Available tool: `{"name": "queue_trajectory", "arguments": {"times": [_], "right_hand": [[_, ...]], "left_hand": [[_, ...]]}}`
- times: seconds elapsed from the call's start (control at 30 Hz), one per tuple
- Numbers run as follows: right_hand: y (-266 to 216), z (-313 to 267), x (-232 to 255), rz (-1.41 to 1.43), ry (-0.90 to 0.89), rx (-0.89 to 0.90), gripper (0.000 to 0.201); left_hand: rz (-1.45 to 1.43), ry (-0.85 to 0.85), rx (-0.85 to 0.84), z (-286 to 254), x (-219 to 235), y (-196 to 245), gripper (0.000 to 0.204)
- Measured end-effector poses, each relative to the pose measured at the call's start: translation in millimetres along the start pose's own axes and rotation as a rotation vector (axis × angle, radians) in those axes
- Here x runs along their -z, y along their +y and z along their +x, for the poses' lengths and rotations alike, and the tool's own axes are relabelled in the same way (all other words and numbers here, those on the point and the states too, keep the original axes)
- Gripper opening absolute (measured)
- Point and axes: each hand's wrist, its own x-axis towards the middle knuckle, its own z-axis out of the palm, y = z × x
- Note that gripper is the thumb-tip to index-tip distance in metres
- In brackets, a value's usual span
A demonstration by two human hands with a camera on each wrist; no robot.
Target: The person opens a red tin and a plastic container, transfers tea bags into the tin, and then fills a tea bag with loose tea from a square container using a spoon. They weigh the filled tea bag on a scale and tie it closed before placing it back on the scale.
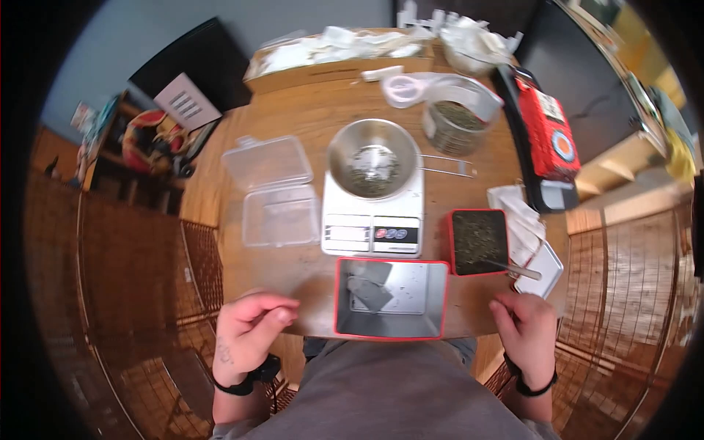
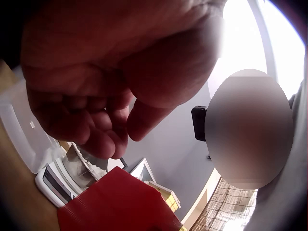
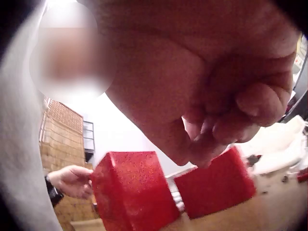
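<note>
My left hand point(image 1: 253, 330) is at the table's front edge, left of a red-rimmed open tin point(image 1: 392, 323), its fingers loosely bent around nothing. On the tin's other side, my right hand point(image 1: 529, 330) also hangs with relaxed, bent fingers and holds nothing. Grey pieces point(image 1: 370, 290) lie inside the tin. Behind it stands a white kitchen scale point(image 1: 334, 209) bearing a steel pan point(image 1: 339, 165) with some dried leaf bits. Nearer the right hand, a smaller red tin point(image 1: 449, 242) is full of dark dried leaves, a spoon handle point(image 1: 524, 272) sticking out.
An open clear plastic box point(image 1: 279, 213) lies left of the scale. A clear jug point(image 1: 444, 139) with dried herb stands behind right. A red packet point(image 1: 550, 132) rests on a black case. White cloth point(image 1: 517, 220) and a pale lid point(image 1: 543, 271) lie right. A cardboard box point(image 1: 330, 73) stands at the back.
</note>
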Motion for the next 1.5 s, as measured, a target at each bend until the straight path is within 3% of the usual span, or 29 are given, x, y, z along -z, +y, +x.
{"name": "queue_trajectory", "arguments": {"times": [0.07,0.17,0.2,0.27,0.3,0.37,0.4,0.47,0.5,0.57,0.7,0.77,0.87,1.2,1.3,1.37,1.5], "right_hand": [[-20.2,3.2,12.6,0.026,-0.05,0.051,0.014],[-57.6,19.2,24.1,0.079,-0.097,0.395,0.022],[-72.8,28.9,24.0,0.074,-0.103,0.41,0.022],[-106.2,49.2,18.6,-0.053,-0.204,0.692,0.024],[-119.1,58.4,14.1,-0.065,-0.206,0.703,0.024],[-140.9,76.5,4.1,-0.255,-0.476,0.787,0.023],[-149.2,87.3,-2.4,-0.272,-0.482,0.796,0.023],[-161.7,106.6,-18.3,-0.369,-0.83,0.666,0.021],[-166.1,113.2,-23.2,-0.39,-0.836,0.675,0.021],[-171.7,124.2,-30.6,-0.427,-1.068,0.688,0.033],[-174.1,129.4,-44.7,-0.544,-1.187,0.672,0.027],[-175.9,129.9,-47.2,-0.724,-1.274,0.792,0.023],[-192.6,131.5,-42.1,-0.716,-1.319,0.736,0.012],[-173.4,131.2,-49.7,-0.693,-1.261,0.72,0.013],[-173.7,131.9,-52.2,-0.667,-1.269,0.702,0.021],[-181.8,130.6,-51.2,-0.537,-1.239,0.573,0.033],[-174.3,132.0,-47.3,-0.553,-1.267,0.589,0.036]], "left_hand": [[0.04,0.012,-0.018,0.0,-2.7,0.1,0.014],[0.002,-0.083,-0.065,4.0,-10.9,-5.8,0.014],[-0.005,-0.069,-0.068,4.9,-13.4,-8.6,0.014],[0.012,-0.137,-0.109,6.5,-17.0,-13.7,0.013],[0.013,-0.135,-0.126,5.6,-18.3,-15.6,0.013],[0.027,-0.128,-0.166,0.1,-15.3,-21.6,0.013],[0.052,-0.128,-0.197,-3.5,-13.5,-25.4,0.013],[0.014,-0.105,-0.167,-14.2,-7.0,-34.4,0.013],[0.014,-0.077,-0.182,-19.1,-3.1,-38.1,0.012],[-0.006,-0.032,-0.202,-27.3,4.9,-46.2,0.012],[-0.086,0.007,-0.165,-39.2,22.4,-59.2,0.012],[-0.111,-0.004,-0.145,-41.2,29.8,-66.1,0.013],[-0.147,-0.013,-0.155,-40.6,37.7,-75.5,0.013],[-0.178,-0.01,-0.186,-47.8,55.0,-88.8,0.013],[-0.197,0.002,-0.194,-51.9,53.0,-92.9,0.012],[-0.207,0.013,-0.202,-54.9,52.5,-95.9,0.012],[-0.188,0.024,-0.212,-60.8,54.3,-94.0,0.012]]}}
